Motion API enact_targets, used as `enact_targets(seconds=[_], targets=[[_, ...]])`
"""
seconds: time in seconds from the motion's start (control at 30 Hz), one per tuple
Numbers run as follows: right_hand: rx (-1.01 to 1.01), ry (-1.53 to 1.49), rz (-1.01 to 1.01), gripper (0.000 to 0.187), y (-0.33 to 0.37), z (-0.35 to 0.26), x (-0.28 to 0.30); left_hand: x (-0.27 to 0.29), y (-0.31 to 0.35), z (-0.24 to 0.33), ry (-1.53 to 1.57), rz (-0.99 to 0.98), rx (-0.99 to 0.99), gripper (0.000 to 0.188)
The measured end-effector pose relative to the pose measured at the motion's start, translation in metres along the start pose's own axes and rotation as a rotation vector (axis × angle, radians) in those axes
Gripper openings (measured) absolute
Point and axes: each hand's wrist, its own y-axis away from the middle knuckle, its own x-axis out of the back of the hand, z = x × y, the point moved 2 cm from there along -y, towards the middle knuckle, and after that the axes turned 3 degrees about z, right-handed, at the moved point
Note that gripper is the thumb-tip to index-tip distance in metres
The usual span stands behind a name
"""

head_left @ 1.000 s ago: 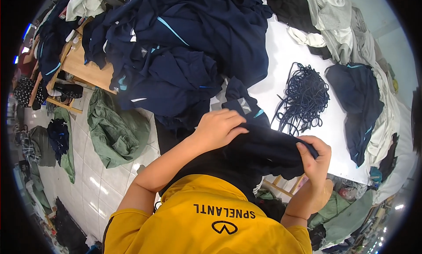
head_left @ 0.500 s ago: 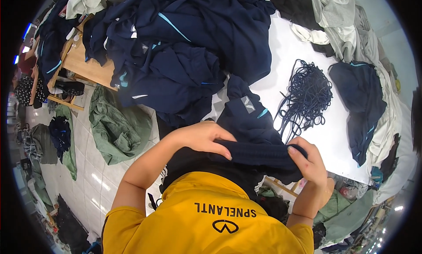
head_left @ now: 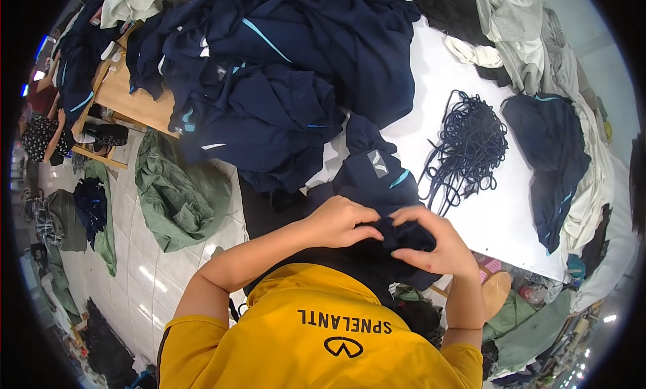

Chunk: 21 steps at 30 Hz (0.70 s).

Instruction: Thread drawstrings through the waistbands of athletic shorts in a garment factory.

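Navy-blue fabric garment (head_left: 377, 187), with a pale label and a light-blue trim, lies at the near edge of the white surface (head_left: 464, 73), its lower part bunched up between my two hands. Compared with a second ago, my right hand (head_left: 434, 244) has come in from the outer edge of the cloth to meet my left hand (head_left: 340, 221), so the spread fabric is now gathered into a tight dark wad; I judge that the piece is being folded or rolled inward. Both hands are clenched on that bunched cloth, fingers curled over it and nearly touching each other. Beyond it, a large heap of dark-blue clothing with light-blue stripes (head_left: 282, 66) covers much of the surface and butts against the garment's far end, leaving little free room there. To the right lies a tangled bundle of dark-blue cord (head_left: 471, 143), just beside the garment, then another navy piece (head_left: 548, 153) near the far edge. Down on the tiled floor to the left sits a crumpled olive-green cloth (head_left: 178, 194).
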Motion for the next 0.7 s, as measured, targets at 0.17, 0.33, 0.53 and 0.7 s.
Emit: enact_targets(seconds=[0.17, 0.33, 0.53, 0.7], targets=[[-0.073, -0.03, -0.028, 0.046, 0.006, 0.01, -0.006, 0.001, -0.001, 0.009, -0.094, 0.112, -0.075, 0.024], [-0.215, 0.43, 0.231, 0.073, 0.01, 0.007, 0.017, 0.044, -0.014, 0.018, -0.671, 0.336, -0.316, 0.023], [-0.472, 0.61, 0.48, 0.054, 0.058, 0.037, 0.062, 0.17, -0.028, 0.012, -0.98, 0.789, -0.379, 0.019], [-0.301, 0.537, 0.165, 0.062, 0.054, -0.005, -0.006, 0.208, -0.041, 0.035, -1.09, 0.97, -0.484, 0.021]])
